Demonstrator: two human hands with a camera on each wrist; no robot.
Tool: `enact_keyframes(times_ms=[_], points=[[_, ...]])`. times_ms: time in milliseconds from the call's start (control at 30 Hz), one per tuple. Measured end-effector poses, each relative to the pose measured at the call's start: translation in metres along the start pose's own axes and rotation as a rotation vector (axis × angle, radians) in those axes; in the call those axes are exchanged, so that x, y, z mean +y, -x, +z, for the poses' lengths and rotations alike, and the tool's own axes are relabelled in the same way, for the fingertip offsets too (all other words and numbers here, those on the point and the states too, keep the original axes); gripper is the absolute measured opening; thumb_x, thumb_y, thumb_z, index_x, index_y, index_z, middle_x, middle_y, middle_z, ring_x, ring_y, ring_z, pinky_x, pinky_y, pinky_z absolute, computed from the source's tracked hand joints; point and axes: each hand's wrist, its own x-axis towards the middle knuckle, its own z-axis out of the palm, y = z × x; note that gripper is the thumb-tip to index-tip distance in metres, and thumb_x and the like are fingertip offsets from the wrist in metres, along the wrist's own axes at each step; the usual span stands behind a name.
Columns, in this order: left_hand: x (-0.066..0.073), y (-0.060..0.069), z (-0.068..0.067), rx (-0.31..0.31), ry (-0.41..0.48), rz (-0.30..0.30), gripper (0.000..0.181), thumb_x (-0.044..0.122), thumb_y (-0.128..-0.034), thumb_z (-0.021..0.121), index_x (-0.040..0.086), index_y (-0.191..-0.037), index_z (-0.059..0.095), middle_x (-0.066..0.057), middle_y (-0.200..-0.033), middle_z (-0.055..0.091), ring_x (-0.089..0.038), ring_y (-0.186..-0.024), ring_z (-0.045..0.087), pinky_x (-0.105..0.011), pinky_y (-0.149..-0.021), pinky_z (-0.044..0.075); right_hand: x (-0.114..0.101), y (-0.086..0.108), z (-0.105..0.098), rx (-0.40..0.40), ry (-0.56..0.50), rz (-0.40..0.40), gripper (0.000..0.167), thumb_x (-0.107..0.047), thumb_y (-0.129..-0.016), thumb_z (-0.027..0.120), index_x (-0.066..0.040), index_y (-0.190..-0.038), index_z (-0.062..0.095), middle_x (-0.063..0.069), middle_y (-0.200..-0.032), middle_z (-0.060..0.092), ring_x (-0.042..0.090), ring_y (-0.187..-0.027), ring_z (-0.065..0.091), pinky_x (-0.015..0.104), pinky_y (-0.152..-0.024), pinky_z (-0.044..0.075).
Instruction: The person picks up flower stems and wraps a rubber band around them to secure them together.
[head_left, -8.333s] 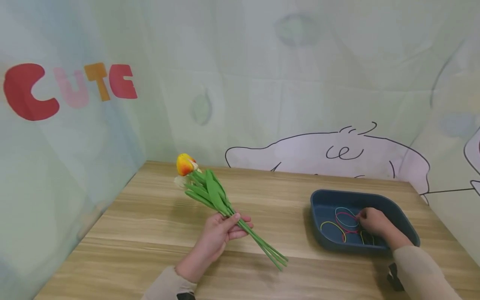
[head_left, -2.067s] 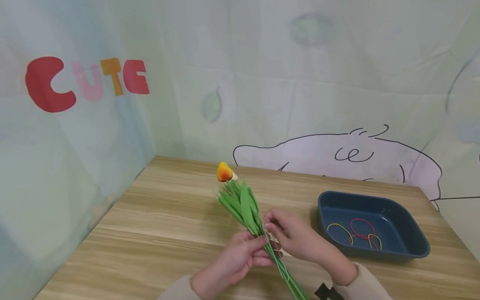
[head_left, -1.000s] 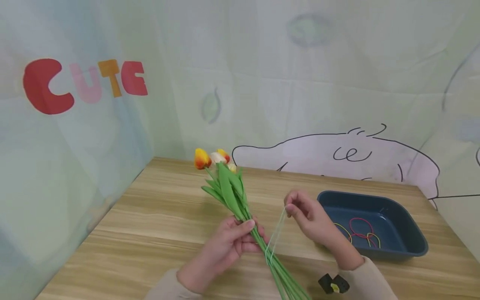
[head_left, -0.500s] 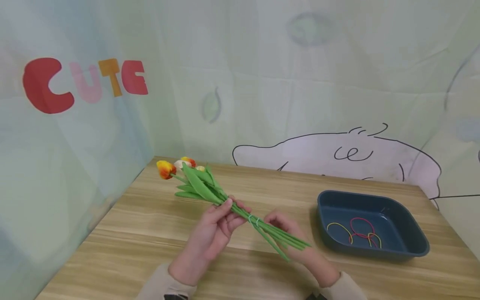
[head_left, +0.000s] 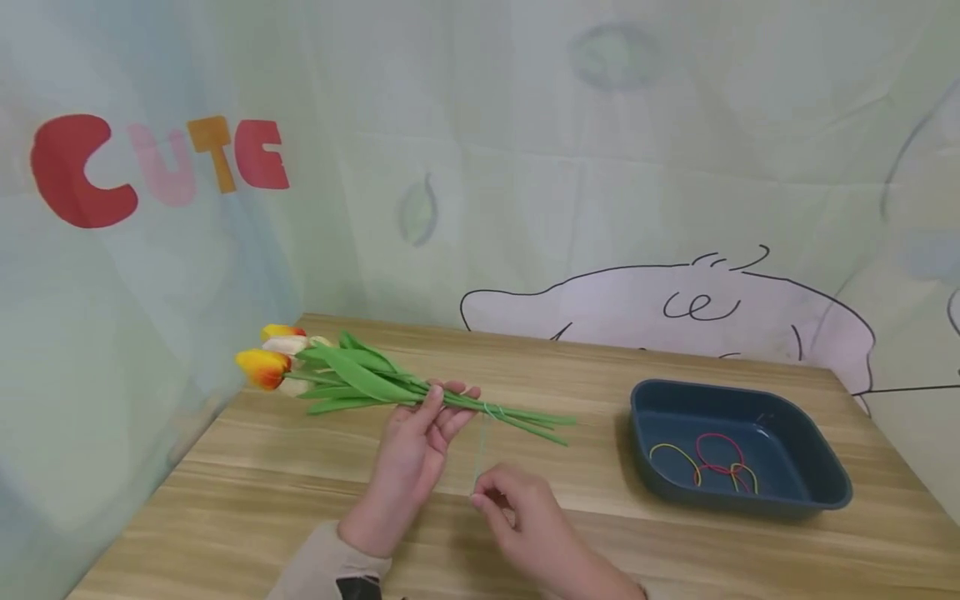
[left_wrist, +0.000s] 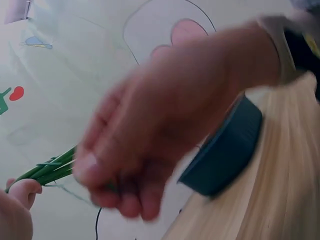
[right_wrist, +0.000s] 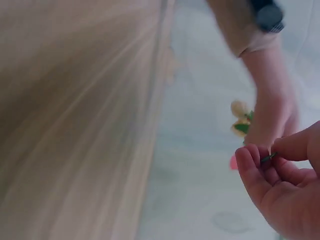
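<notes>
In the head view, my left hand point(head_left: 408, 458) grips a bunch of artificial tulips point(head_left: 360, 372) by the stems, blossoms pointing left and stem ends right. A thin pale-green rubber band point(head_left: 481, 450) loops round the stems just right of my left fingers. My right hand point(head_left: 528, 521), below the stems, pinches the stretched end of that band between thumb and fingertips. A small green bit of the band point(right_wrist: 267, 158) shows at the right fingertips in the right wrist view. The left wrist view has the right hand point(left_wrist: 145, 130) large and blurred, in front of the stems point(left_wrist: 55, 167).
A dark blue tray point(head_left: 738, 500) stands on the right of the wooden table point(head_left: 300, 500), holding several loose rubber bands, including a yellow one point(head_left: 675, 451) and a red one point(head_left: 720, 436). A printed cloth backdrop point(head_left: 510, 208) rises behind and left of the table.
My right hand took the pale-green band from the tray and looped it round the stems. Since then the tulips have turned toward horizontal, and the right hand has drawn the band down toward me.
</notes>
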Motion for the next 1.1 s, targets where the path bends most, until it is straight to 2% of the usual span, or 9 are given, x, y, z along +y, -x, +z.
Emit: enact_keyframes(times_ms=[100,333,433,500,667,767,833,900,1100], points=[[-0.006,-0.002,-0.004,-0.011,-0.132,0.085,0.014,0.005,-0.1008,0.047,0.004,-0.091,0.057,-0.005,-0.093,0.071,-0.019,-0.095,0.071,-0.035,-0.093,0.055,-0.008,0.003,0.000,-0.023,-0.009,-0.089,0.007,0.001,-0.093,0.060,-0.005,-0.089,0.061,0.003,-0.085,0.063,0.007,-0.084,0.062,0.018,-0.074,0.059],[-0.018,-0.005,-0.016,-0.111,-0.587,0.361,0.011,0.000,-0.0959,0.055,-0.011,-0.096,0.057,-0.012,-0.094,0.071,-0.019,-0.094,0.070,-0.036,-0.085,0.058,-0.025,0.004,-0.017,-0.030,-0.043,-0.290,0.009,0.000,-0.094,0.058,-0.008,-0.095,0.059,0.001,-0.083,0.060,0.006,-0.080,0.060,0.015,-0.075,0.056],[-0.021,-0.006,-0.017,-0.160,-0.669,0.361,0.010,-0.001,-0.0948,0.056,-0.011,-0.096,0.058,-0.018,-0.094,0.070,-0.018,-0.092,0.070,-0.034,-0.083,0.059,-0.031,0.004,-0.032,-0.003,-0.019,-0.372,0.010,0.001,-0.095,0.056,-0.009,-0.096,0.059,0.000,-0.082,0.058,0.008,-0.079,0.059,0.015,-0.074,0.056],[-0.022,-0.005,-0.017,-0.208,-0.683,0.318,0.011,-0.001,-0.0946,0.056,-0.012,-0.097,0.058,-0.024,-0.094,0.069,-0.016,-0.091,0.070,-0.034,-0.082,0.059,-0.035,0.005,-0.043,0.031,0.003,-0.347,0.013,0.002,-0.094,0.056,-0.011,-0.097,0.059,-0.002,-0.084,0.058,0.008,-0.080,0.058,0.016,-0.075,0.055],[-0.019,0.001,-0.012,-0.370,-0.676,0.135,0.017,0.001,-0.0953,0.056,-0.016,-0.099,0.055,-0.036,-0.095,0.062,-0.012,-0.089,0.070,-0.035,-0.081,0.060,-0.036,0.005,-0.075,0.106,-0.060,-0.228,0.026,0.015,-0.089,0.055,-0.009,-0.096,0.058,0.000,-0.082,0.055,0.010,-0.076,0.053,0.021,-0.064,0.052],[-0.013,0.007,-0.007,-0.470,-0.657,0.059,0.021,0.004,-0.0961,0.055,-0.017,-0.098,0.052,-0.039,-0.095,0.059,-0.011,-0.088,0.070,-0.037,-0.080,0.061,-0.030,0.004,-0.094,0.131,-0.153,-0.195,0.025,0.019,-0.089,0.050,-0.004,-0.096,0.057,0.005,-0.082,0.054,0.013,-0.077,0.052,0.024,-0.062,0.051],[-0.010,0.010,-0.004,-0.545,-0.630,0.060,0.024,0.006,-0.0964,0.056,-0.017,-0.096,0.052,-0.038,-0.092,0.059,-0.011,-0.088,0.070,-0.039,-0.079,0.061,-0.025,0.004,-0.104,0.146,-0.197,-0.175,0.022,0.018,-0.091,0.046,-0.001,-0.097,0.056,0.006,-0.086,0.054,0.014,-0.079,0.053,0.021,-0.066,0.052],[-0.006,0.012,-0.002,-0.625,-0.580,0.084,0.027,0.009,-0.0971,0.056,-0.017,-0.094,0.052,-0.029,-0.090,0.065,-0.011,-0.089,0.070,-0.039,-0.077,0.061,-0.019,0.003,-0.112,0.171,-0.233,-0.153,0.020,0.016,-0.093,0.044,0.001,-0.097,0.055,0.005,-0.089,0.055,0.014,-0.083,0.056,0.020,-0.072,0.052],[0.006,0.013,-0.001,-0.829,-0.219,0.098,0.014,0.007,-0.1012,0.047,0.002,-0.101,0.060,0.002,-0.097,0.069,-0.017,-0.094,0.070,-0.035,-0.080,0.060,0.003,0.000,-0.124,0.145,-0.415,0.009,0.024,0.005,-0.100,0.040,-0.012,-0.096,0.056,-0.006,-0.093,0.056,0.009,-0.087,0.058,0.018,-0.082,0.053]])
